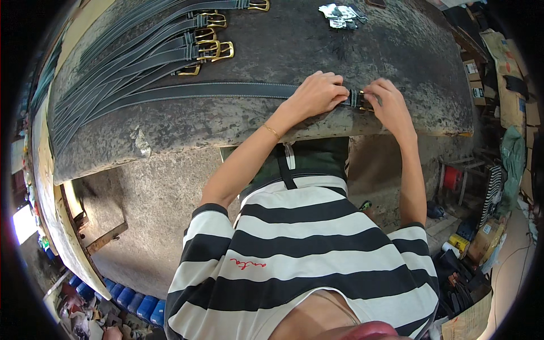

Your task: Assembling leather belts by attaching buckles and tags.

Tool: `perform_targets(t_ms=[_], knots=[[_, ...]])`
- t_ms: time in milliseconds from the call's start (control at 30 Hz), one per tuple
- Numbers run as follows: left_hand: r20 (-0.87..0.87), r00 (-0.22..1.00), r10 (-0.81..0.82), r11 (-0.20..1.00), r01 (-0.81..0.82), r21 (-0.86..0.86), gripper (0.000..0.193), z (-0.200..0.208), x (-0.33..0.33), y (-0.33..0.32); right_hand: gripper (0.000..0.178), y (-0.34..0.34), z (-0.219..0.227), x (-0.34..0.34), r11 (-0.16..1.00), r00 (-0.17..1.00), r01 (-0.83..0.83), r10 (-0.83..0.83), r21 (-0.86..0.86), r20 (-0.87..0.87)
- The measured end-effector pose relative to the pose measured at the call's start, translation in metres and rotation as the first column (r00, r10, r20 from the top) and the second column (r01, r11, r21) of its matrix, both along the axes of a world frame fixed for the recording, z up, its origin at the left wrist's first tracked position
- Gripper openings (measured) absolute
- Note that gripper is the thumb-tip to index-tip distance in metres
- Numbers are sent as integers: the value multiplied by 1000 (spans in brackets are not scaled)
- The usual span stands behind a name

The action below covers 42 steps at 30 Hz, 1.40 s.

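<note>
A dark grey belt [226, 89] with pale edge stitching lies along the near side of the worktable. At its right end is a gold buckle [362, 101]. Over the strap just left of that buckle, my left hand [322, 93] is closed, thumb and fingers pinching the belt. My right hand [387, 103] has its fingertips closed on the buckle's right side; part of the buckle is hidden behind them. Several more belts [141, 62] with gold buckles [209, 50] lie fanned out in a pile at the table's far left.
The worktable [396, 51] has a worn, blotched dark top. Small white-and-black packets or tags [342, 16] lie at its far side. Cardboard boxes [504, 73] line the right. A metal stand with a red spool [452, 178] is at right; blue containers [127, 299] stand at lower left.
</note>
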State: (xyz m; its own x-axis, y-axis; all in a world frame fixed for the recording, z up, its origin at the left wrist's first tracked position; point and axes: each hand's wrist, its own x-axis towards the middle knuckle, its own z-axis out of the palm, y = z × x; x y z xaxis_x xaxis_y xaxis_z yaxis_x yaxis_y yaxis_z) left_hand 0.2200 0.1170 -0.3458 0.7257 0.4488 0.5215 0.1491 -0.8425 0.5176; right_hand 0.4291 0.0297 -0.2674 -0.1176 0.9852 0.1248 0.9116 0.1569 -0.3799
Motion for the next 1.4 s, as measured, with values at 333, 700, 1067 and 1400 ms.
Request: perform_targets(t_ms=[333,700,1067,1400], knots=[[-42,999,31,999,-33,-37,10,6,-2,-6,25,-32,-12,-17,989,986,125,-115,77,-120],[-45,995,85,996,-85,-12,18,15,1,-21,27,-51,-45,-20,961,993,117,-108,251,-51],[-100,994,45,999,-45,-4,30,29,17,-28,41,-44,-46,-10,980,988,121,-105,156,-109],[-158,986,48,999,-45,24,21,13,37,-33,34,-50,-51,-14,950,860,284,-193,129,-472]])
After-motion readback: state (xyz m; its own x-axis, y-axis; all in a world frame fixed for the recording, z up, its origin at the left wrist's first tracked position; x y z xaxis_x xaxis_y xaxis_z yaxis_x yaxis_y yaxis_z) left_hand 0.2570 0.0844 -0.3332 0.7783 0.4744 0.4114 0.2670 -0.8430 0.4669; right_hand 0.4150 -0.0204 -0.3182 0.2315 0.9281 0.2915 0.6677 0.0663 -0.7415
